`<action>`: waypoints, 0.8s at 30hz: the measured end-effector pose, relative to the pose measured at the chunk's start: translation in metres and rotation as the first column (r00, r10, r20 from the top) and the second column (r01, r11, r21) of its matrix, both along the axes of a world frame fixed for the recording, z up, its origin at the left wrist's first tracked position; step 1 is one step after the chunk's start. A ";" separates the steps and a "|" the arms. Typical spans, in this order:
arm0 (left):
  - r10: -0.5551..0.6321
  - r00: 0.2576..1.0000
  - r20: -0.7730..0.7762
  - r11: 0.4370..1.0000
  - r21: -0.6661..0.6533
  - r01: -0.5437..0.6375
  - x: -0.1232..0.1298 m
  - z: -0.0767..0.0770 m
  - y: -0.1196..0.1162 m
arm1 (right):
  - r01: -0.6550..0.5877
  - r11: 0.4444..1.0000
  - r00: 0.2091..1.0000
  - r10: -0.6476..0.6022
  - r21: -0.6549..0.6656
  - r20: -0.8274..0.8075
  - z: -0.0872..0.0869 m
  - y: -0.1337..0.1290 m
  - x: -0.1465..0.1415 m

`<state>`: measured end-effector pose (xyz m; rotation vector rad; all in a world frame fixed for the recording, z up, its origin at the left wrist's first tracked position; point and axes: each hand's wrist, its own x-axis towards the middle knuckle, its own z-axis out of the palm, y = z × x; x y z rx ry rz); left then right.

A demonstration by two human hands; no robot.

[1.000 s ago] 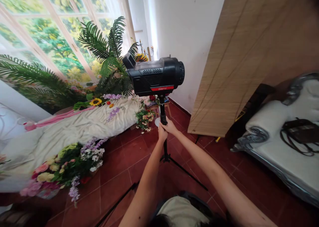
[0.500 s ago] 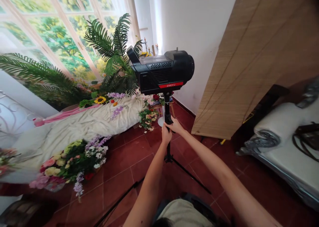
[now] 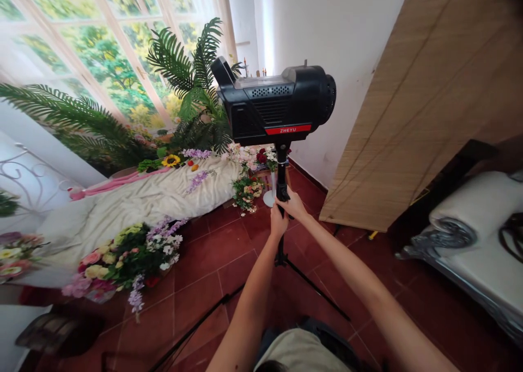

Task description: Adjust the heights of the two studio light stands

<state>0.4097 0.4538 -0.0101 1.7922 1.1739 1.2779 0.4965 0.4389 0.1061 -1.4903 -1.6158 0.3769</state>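
The left hand (image 3: 279, 223) and right hand (image 3: 293, 206) grip a black stand pole (image 3: 281, 178), the right just above the left, their fingers (image 3: 286, 197) curled closed around it. The pole's long axis stands nearly upright, rising from a tripod base (image 3: 304, 285) on the red tile floor (image 3: 196, 301). On top, a black ZHEYU studio light (image 3: 273, 105) lies level, its round front pointing right. Compared with the earlier view, the light sits higher and looks larger, and the pole stands straighter. Farther off lie flower bunches (image 3: 134, 257) and a draped cream cloth (image 3: 134, 197).
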 end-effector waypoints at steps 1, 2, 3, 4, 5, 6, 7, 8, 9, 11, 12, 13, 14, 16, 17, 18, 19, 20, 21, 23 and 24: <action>0.000 1.000 -0.007 1.000 0.003 0.000 0.000 0.000 0.000 | -0.002 1.000 1.000 0.002 0.003 -0.009 0.003 -0.001 -0.001; 0.002 1.000 -0.014 1.000 0.003 -0.002 0.000 0.000 0.000 | -0.001 1.000 1.000 0.001 0.005 -0.018 0.007 -0.001 -0.001; 0.009 1.000 -0.023 1.000 0.002 -0.008 -0.001 0.000 -0.001 | 0.005 1.000 1.000 -0.005 0.006 -0.024 0.011 -0.001 -0.002; 0.017 0.999 -0.032 1.000 -0.001 -0.017 -0.001 0.001 -0.002 | 0.011 1.000 1.000 -0.011 0.007 -0.028 0.016 -0.001 -0.002; 0.026 0.999 -0.042 1.000 -0.006 -0.026 -0.001 0.002 -0.003 | 0.018 1.000 0.999 -0.018 0.010 -0.027 0.021 -0.001 -0.002; 0.034 0.998 -0.052 0.999 -0.013 -0.035 -0.001 0.004 -0.004 | 0.024 1.000 0.999 -0.023 0.016 -0.023 0.027 -0.001 -0.002; 0.042 0.997 -0.061 0.999 -0.020 -0.044 -0.002 0.006 -0.005 | 0.027 0.999 1.000 -0.026 0.024 -0.015 0.032 -0.001 -0.001; 0.049 0.996 -0.068 0.998 -0.027 -0.051 -0.002 0.008 -0.007 | 0.025 0.999 1.000 -0.025 0.033 -0.005 0.038 0.000 -0.001; 0.056 0.996 -0.072 0.998 -0.037 -0.059 -0.002 0.010 -0.008 | 0.025 0.999 1.000 -0.025 0.043 0.003 0.044 0.000 -0.001; 0.071 0.995 -0.067 0.996 -0.049 -0.074 -0.002 0.013 -0.011 | 0.029 0.998 0.999 -0.030 0.062 0.017 0.054 0.001 -0.001; 0.075 0.995 -0.062 0.996 -0.049 -0.078 -0.002 0.015 -0.012 | 0.033 0.997 0.999 -0.034 0.069 0.022 0.059 0.001 -0.001; 0.076 0.996 -0.056 0.996 -0.047 -0.078 -0.002 0.016 -0.013 | 0.038 0.996 0.999 -0.040 0.075 0.026 0.063 0.001 -0.001; 0.074 0.996 -0.052 0.996 -0.044 -0.077 -0.002 0.017 -0.013 | 0.042 0.996 0.999 -0.044 0.080 0.030 0.067 0.001 -0.001; 0.072 0.996 -0.058 0.996 -0.041 -0.075 -0.003 0.019 -0.014 | 0.045 0.995 0.998 -0.048 0.093 0.039 0.074 0.002 -0.001; 0.073 0.995 -0.067 0.996 -0.042 -0.076 -0.003 0.020 -0.014 | 0.046 0.994 0.998 -0.050 0.099 0.041 0.077 0.002 -0.001; 0.073 0.994 -0.076 0.996 -0.046 -0.077 -0.003 0.021 -0.014 | 0.046 0.993 0.998 -0.051 0.105 0.045 0.080 0.003 -0.001; 0.072 0.994 -0.085 0.996 -0.051 -0.076 -0.003 0.022 -0.014 | 0.046 0.993 0.997 -0.051 0.107 0.050 0.082 0.003 -0.001; 0.071 0.993 -0.092 0.996 -0.056 -0.076 -0.004 0.022 -0.014 | 0.048 0.993 0.997 -0.055 0.108 0.054 0.085 0.004 0.000; 0.069 0.993 -0.095 0.995 -0.061 -0.075 -0.004 0.022 -0.014 | 0.053 0.993 0.997 -0.059 0.105 0.059 0.087 0.004 0.000; 0.071 0.993 -0.097 0.995 -0.066 -0.077 -0.004 0.022 -0.014 | 0.064 0.993 0.996 -0.070 0.098 0.060 0.089 0.005 0.000; 0.074 0.993 -0.096 0.995 -0.066 -0.081 -0.004 0.021 -0.013 | 0.062 0.994 0.996 -0.067 0.094 0.050 0.090 0.006 0.000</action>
